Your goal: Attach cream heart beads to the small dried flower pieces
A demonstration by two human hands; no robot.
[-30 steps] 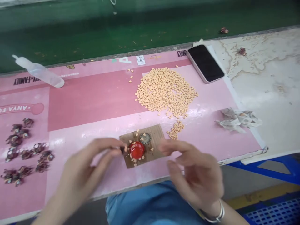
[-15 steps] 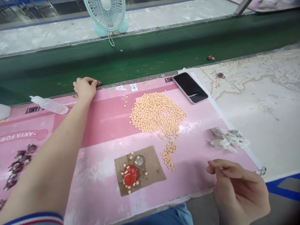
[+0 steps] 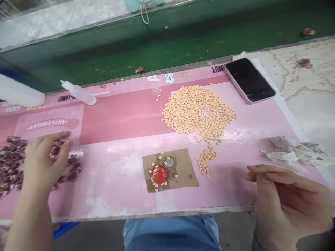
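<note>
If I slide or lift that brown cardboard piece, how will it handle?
The cardboard piece looks thin, so it is probably light and may flex. Lying flat on the glossy pink sheet, it would likely slide rather than roll. Tilting might spill the heart-shaped pieces and bottle cap on top, though I can't tell whether any are stuck.

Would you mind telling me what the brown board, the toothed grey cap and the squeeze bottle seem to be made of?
Brown board: probably cardboard, matt, judging by its flat, stained brown face.
Toothed grey cap: likely metal, dull-looking, going by its crimped rim.
Squeeze bottle: seemingly plastic, smooth, since its whitish walls look translucent.
</note>
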